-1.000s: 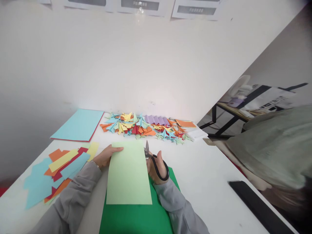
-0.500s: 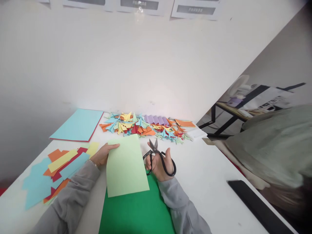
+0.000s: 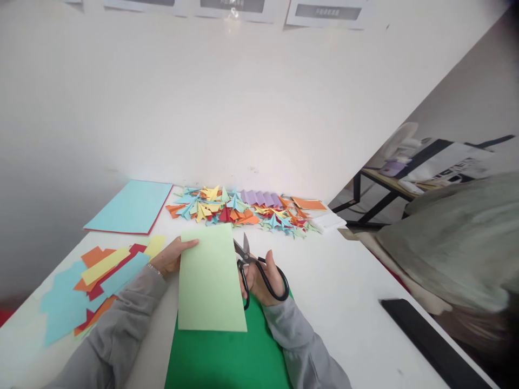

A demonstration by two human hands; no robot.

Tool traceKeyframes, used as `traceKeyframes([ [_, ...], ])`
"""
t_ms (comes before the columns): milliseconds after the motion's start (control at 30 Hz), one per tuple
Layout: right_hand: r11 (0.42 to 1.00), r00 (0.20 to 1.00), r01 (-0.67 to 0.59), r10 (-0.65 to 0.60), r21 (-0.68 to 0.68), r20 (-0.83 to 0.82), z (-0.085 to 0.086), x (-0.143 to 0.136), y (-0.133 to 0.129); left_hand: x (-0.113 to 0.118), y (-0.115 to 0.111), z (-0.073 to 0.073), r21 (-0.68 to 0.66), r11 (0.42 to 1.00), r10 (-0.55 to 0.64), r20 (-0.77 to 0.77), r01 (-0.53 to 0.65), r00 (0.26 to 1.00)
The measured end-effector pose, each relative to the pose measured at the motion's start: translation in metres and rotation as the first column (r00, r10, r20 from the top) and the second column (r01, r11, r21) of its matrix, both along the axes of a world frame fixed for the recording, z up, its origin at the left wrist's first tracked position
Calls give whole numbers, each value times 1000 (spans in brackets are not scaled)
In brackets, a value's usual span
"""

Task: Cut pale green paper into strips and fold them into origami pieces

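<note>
My left hand (image 3: 172, 256) pinches the left edge of a pale green sheet of paper (image 3: 211, 283), thumb on top. The sheet is held up, tilted towards me, over a darker green sheet (image 3: 227, 359) on the table. In my right hand (image 3: 265, 278) is a pair of black-handled scissors (image 3: 248, 258), with fingers and thumb through the loops. Their blades are spread apart at the sheet's upper right edge. One blade tip is partly hidden at the paper, so I cannot tell whether it touches.
Small folded paper planes (image 3: 227, 208) lie heaped along the wall, beside a purple pleated paper (image 3: 260, 199). Coloured paper scraps (image 3: 97, 281) are at left, below a blue sheet (image 3: 130, 208). A black strip (image 3: 430, 340) lies right. Another person's sleeve (image 3: 458, 232) shows beyond the edge.
My right hand has turned the scissors leftward, bringing the spread blades up to the paper's right edge. The pale green sheet has straightened slightly; my left hand keeps its grip.
</note>
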State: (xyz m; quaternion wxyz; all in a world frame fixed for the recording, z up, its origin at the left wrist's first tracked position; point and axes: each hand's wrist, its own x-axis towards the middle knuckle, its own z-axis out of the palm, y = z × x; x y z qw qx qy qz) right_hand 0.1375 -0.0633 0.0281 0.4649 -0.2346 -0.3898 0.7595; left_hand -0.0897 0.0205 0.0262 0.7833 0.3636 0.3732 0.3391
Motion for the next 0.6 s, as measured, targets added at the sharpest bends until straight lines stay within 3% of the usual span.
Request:
traceKeyframes([
  [233,1000,1000,21,-21,18,-9,0,0,0,0,0,-2,73,996,-54,-26,56,998],
  [467,999,999,12,-10,34,-51,2,5,-2,-2,5,-5,68,997,35,-85,-29,996],
  [600,997,999,-45,44,67,8,6,9,-5,-5,8,-5,72,994,83,-77,-77,994],
])
